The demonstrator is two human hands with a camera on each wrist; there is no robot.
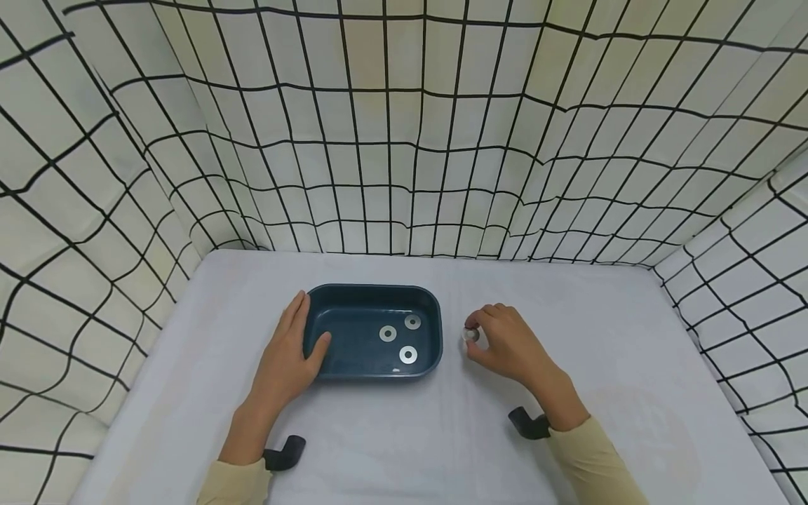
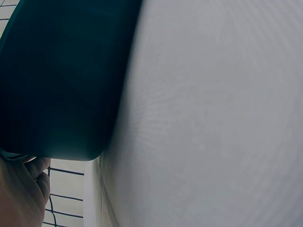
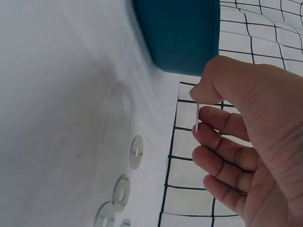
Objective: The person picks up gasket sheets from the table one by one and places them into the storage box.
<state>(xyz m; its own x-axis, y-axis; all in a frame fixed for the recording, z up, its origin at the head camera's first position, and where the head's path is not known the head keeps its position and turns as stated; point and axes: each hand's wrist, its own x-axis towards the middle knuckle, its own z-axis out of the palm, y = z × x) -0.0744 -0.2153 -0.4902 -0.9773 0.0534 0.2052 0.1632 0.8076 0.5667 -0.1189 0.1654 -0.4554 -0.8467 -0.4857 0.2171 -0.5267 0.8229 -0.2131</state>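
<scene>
My left hand (image 1: 287,361) holds the left end of a dark blue rectangular tray (image 1: 372,377), with the fingers along its outer wall and the thumb over the rim. In the left wrist view the side of the tray (image 2: 61,85) hides most of that hand. Three flat metal washers (image 1: 408,355) lie spread over the right half of the tray's floor. Just right of the tray, my right hand (image 1: 508,344) pinches a washer (image 3: 197,117) between thumb and fingertips, edge-on in the right wrist view.
Several more washers (image 3: 121,193) lie on the white tabletop (image 3: 57,142) below the right hand; the hand covers them in the head view. Black netting (image 1: 404,140) over pale walls encloses the back and sides. Each wrist carries a black camera mount (image 1: 529,423).
</scene>
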